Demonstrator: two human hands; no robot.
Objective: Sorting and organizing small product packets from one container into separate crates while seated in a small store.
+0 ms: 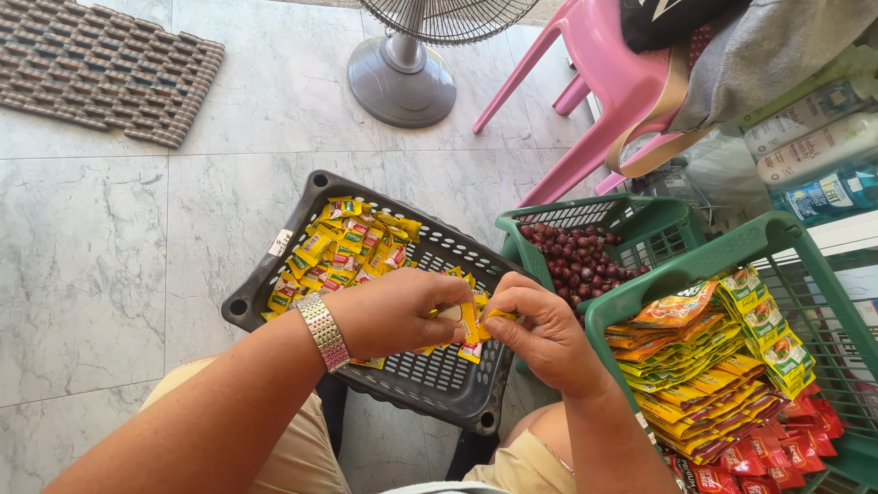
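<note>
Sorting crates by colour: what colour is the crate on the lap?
Dark grey crate, seen in the head view.

- Left hand [395, 311] is curled, knuckles up, fingertips pinched together toward the right hand.
- Right hand [541, 331] mirrors it, thumb and forefinger pressed shut (the two hands nearly touch).
- Both bare forearms reach forward from the lower edge, converging.

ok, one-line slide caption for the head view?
Both hands, left hand and right hand, pinch a yellow sachet strip over a dark crate.
</note>
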